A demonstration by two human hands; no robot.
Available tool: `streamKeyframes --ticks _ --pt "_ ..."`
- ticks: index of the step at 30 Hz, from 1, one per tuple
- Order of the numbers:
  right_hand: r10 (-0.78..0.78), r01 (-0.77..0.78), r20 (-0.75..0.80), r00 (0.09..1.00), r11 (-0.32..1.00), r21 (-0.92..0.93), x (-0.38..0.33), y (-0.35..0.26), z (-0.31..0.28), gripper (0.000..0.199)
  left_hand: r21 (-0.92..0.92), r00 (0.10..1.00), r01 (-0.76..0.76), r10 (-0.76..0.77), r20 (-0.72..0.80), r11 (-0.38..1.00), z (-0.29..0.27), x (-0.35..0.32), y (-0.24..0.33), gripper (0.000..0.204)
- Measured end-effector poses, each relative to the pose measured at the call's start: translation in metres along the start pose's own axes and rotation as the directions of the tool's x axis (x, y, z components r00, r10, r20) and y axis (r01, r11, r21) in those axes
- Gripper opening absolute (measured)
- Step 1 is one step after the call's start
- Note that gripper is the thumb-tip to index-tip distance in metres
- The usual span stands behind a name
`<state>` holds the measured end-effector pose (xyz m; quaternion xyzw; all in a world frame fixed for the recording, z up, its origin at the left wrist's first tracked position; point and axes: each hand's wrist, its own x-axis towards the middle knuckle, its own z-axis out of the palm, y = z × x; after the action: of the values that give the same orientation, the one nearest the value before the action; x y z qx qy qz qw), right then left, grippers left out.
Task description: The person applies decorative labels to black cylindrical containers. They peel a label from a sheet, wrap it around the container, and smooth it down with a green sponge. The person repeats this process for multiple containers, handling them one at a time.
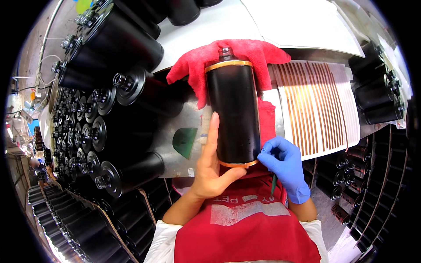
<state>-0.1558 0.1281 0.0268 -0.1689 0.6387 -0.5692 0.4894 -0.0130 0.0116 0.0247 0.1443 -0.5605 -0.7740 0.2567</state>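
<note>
A large black glass bottle [232,114] lies before me, its clear threaded neck pointing away. A gold strip [229,65] rings its shoulder, and another gold strip [237,165] runs along the end nearest me. My bare left hand [212,168] rests against the bottle's left side, fingers stretched along it and thumb spread at the near end. In a blue glove, my right hand [283,162] has its fingertips pinched at the bottle's near right corner; what they pinch is hidden. A thin green piece [274,185] sticks out below that hand. A red towel [267,55] lies under the bottle.
A green scraper [184,142] lies on the metal table left of the bottle. To the right is a white sheet with gold strips [313,105]. Many black bottles [127,83] crowd the left; more black bottles [375,98] stand at right. White paper [302,26] covers the far side.
</note>
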Motion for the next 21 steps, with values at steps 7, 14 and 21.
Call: streamKeyframes --ticks 7,14,21 --pt "-0.082 0.082 0.011 0.997 0.994 -0.071 -0.012 -0.003 0.008 0.015 -0.124 1.0 0.02 -0.018 0.022 0.992 -0.009 -0.001 -0.003 0.087" --pt "-0.255 0.229 -0.049 0.966 0.924 -0.308 -0.018 -0.008 0.022 0.022 -0.138 0.996 0.073 -0.064 0.069 0.988 -0.014 -0.004 -0.003 0.088" --pt "-0.426 0.381 0.043 0.904 0.752 -0.538 -0.03 -0.019 0.033 0.03 0.12 0.988 0.082 -0.097 0.124 0.989 -0.03 -0.007 -0.002 0.091"
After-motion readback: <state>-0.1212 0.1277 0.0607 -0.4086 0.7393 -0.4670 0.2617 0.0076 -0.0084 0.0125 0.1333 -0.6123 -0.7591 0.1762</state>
